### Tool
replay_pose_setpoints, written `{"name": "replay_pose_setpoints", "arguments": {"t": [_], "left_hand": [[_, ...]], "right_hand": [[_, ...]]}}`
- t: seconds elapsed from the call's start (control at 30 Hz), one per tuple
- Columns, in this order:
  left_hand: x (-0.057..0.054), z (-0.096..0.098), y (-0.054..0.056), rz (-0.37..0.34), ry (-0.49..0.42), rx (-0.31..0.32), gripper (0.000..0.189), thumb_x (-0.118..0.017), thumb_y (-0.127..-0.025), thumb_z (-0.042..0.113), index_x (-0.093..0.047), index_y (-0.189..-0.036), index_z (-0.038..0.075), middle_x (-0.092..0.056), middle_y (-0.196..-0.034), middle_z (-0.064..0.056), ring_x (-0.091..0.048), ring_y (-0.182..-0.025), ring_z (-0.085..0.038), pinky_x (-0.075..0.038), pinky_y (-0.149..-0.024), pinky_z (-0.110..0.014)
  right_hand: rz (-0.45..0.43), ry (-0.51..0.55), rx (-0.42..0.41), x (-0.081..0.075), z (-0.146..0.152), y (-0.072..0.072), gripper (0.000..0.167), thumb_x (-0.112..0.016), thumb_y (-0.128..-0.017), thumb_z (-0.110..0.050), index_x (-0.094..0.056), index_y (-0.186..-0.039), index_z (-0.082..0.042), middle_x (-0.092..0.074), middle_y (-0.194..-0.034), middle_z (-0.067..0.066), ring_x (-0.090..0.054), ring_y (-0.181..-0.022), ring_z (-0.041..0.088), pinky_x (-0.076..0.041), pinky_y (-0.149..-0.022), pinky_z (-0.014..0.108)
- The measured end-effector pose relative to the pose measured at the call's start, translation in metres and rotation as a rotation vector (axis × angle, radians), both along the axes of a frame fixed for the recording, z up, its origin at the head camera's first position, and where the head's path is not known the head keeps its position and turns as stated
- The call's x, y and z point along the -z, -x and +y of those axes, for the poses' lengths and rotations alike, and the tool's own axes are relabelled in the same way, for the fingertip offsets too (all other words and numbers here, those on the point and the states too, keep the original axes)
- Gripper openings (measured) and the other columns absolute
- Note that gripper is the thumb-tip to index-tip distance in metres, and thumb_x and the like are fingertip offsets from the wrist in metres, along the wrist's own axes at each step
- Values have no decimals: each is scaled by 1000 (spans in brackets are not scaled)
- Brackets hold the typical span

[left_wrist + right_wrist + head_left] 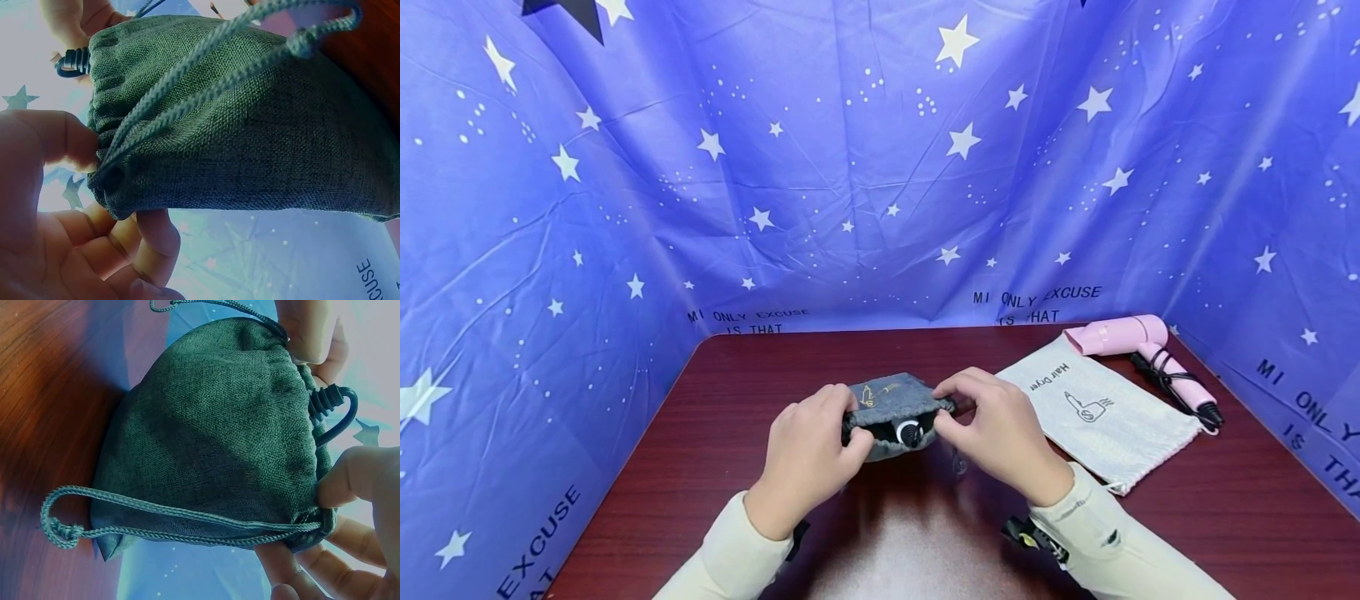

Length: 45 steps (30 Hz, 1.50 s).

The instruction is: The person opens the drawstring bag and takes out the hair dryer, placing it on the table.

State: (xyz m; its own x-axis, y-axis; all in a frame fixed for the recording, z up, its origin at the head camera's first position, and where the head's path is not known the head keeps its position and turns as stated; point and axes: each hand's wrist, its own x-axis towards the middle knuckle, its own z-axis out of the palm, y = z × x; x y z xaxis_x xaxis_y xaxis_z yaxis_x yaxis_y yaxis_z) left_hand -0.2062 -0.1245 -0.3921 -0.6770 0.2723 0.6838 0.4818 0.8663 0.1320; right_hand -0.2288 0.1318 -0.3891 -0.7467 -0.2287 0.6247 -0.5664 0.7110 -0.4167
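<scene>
A dark grey drawstring pouch (891, 392) with a small gold print is held over the middle of the table, its mouth gaping toward me. Inside the mouth shows a round white end with a black ribbed cord sleeve (912, 433); the rest of that object is hidden in the cloth. My left hand (808, 450) pinches the left side of the gathered rim between thumb and fingers. On the opposite side my right hand (1000, 425) pinches the rim likewise. A loop of drawstring (206, 69) hangs from the left side, and another drawstring (169, 515) from the right.
To the right a light grey drawstring bag (1120, 442) printed "Hair Dryer" lies flat. A pink hair dryer (1123, 335), its black cord bundled at the handle, rests partly over that bag's far edge. A blue starred curtain (865, 167) surrounds the dark red table (700, 433).
</scene>
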Motion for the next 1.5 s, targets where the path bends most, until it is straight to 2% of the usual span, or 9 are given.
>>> {"name": "replay_pose_setpoints", "arguments": {"t": [0.53,0.87,1.2,1.5], "left_hand": [[-1,-1,1,3,-7,-9,17,-67,-70,17,-60,-85,19,-60,-77,11,-33,-50,-9,-28,-46,-23],[-2,-2,1,6,-5,-11,18,-68,-69,16,-59,-85,20,-56,-73,11,-33,-48,-10,-28,-45,-24],[-1,-3,1,-12,2,-14,17,-68,-71,14,-60,-85,20,-58,-74,11,-33,-49,-9,-29,-46,-24],[-1,-4,2,5,12,-12,17,-68,-70,14,-60,-84,20,-57,-73,11,-33,-49,-10,-29,-46,-24]], "right_hand": [[6,-14,17,0,2,2,23,-76,-73,-16,-76,-93,-28,-69,-93,-19,-64,-71,-5,-50,-66,24],[-20,-18,36,-1,4,2,22,-76,-73,-18,-75,-92,-30,-69,-92,-21,-65,-72,-5,-50,-66,25],[9,-51,77,1,6,4,22,-75,-73,-17,-75,-91,-30,-68,-89,-19,-62,-68,-1,-48,-61,25],[44,-77,104,2,7,6,20,-75,-73,-18,-75,-88,-30,-65,-82,-19,-59,-63,1,-44,-56,24]]}}
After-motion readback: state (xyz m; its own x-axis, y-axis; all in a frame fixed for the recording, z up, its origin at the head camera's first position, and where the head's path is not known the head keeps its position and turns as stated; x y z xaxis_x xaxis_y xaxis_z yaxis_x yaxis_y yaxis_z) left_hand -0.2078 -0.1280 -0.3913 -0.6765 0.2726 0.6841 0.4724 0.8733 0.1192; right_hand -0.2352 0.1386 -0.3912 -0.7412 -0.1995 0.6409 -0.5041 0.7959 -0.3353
